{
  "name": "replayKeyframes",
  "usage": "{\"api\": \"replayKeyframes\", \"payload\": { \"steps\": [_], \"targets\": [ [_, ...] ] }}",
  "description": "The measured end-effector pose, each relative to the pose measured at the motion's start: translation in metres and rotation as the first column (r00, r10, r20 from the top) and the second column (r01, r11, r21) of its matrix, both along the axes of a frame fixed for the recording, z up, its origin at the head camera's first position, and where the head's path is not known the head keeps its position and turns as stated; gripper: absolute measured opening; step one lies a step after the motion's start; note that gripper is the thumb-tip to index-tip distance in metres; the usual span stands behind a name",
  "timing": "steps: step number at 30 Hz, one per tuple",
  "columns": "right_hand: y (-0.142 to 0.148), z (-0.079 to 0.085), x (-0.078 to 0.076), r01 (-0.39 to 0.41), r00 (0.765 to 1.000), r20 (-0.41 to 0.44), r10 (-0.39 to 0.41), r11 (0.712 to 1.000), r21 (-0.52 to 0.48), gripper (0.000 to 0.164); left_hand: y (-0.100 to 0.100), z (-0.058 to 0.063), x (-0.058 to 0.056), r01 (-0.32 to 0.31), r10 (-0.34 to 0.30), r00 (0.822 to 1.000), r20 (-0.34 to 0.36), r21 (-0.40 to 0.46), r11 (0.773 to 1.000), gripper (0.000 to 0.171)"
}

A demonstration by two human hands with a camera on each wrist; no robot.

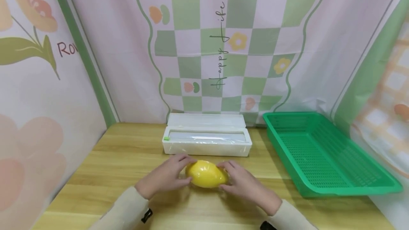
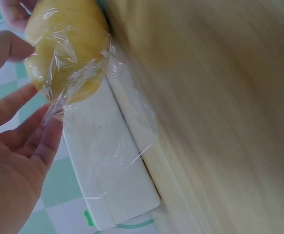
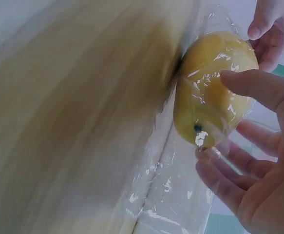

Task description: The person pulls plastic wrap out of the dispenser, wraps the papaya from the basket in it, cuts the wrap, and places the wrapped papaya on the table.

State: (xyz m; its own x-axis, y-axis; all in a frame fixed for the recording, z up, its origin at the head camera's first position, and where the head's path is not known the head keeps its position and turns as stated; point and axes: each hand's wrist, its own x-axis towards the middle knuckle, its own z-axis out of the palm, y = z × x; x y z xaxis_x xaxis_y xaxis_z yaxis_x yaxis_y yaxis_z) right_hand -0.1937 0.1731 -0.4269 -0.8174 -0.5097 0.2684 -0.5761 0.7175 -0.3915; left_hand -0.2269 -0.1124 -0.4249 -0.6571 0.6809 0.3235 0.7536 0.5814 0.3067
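Observation:
A smooth yellow fruit (image 1: 206, 174), mango-like in shape, is held between both hands over the wooden table. Clear plastic wrap (image 2: 110, 146) covers it and trails loose past its ends. My left hand (image 1: 169, 176) grips its left end, thumb on one side; in the left wrist view the lower fingers pinch gathered film. On the right end, my right hand (image 1: 244, 182) holds the fruit with thumb and fingers. A dark green spot (image 3: 197, 127) marks that end under the film. The fruit's far side is hidden in the head view.
Just behind the hands stands a white cling film box (image 1: 206, 148) with its lid raised, a roll inside and a small green slider at its left. A green perforated basket (image 1: 287, 162) is at the right. Patterned cloth (image 1: 220, 45) hangs along the table's back edge.

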Motion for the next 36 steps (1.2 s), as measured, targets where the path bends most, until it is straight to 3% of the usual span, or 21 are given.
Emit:
{"api": "replayKeyframes", "payload": {
  "steps": [6, 10, 15, 22, 30, 36],
  "targets": [
    [-0.003, 0.000, -0.001, 0.022, 0.999, 0.030, -0.021, 1.000, -0.023, 0.063, 0.002, 0.000, -0.001, -0.007, 0.004, 0.992, 0.127, 0.025, 1.000, 0.059],
    [-0.004, -0.001, -0.003, 0.029, 0.999, 0.039, -0.027, 0.998, -0.048, 0.062, 0.001, -0.001, -0.004, 0.015, -0.022, 0.989, 0.146, 0.052, 0.999, 0.061],
    [0.000, -0.001, -0.003, -0.041, 0.994, 0.096, 0.049, 0.996, -0.080, 0.060, -0.002, -0.004, -0.004, 0.041, -0.048, 0.989, 0.137, 0.058, 0.997, 0.063],
    [0.006, 0.004, 0.001, -0.093, 0.969, 0.215, 0.119, 0.987, -0.128, 0.058, -0.009, -0.002, 0.005, 0.034, -0.049, 0.969, 0.243, 0.064, 0.997, 0.063],
    [0.007, 0.004, 0.005, -0.085, 0.974, 0.204, 0.103, 0.992, -0.091, 0.056, -0.008, 0.001, 0.012, 0.005, -0.021, 0.971, 0.239, 0.068, 0.998, 0.063],
    [0.005, 0.004, 0.010, -0.047, 0.977, 0.205, 0.053, 0.998, -0.034, 0.064, -0.005, 0.002, 0.013, -0.013, 0.002, 0.979, 0.206, 0.049, 0.999, 0.069]
  ]
}}
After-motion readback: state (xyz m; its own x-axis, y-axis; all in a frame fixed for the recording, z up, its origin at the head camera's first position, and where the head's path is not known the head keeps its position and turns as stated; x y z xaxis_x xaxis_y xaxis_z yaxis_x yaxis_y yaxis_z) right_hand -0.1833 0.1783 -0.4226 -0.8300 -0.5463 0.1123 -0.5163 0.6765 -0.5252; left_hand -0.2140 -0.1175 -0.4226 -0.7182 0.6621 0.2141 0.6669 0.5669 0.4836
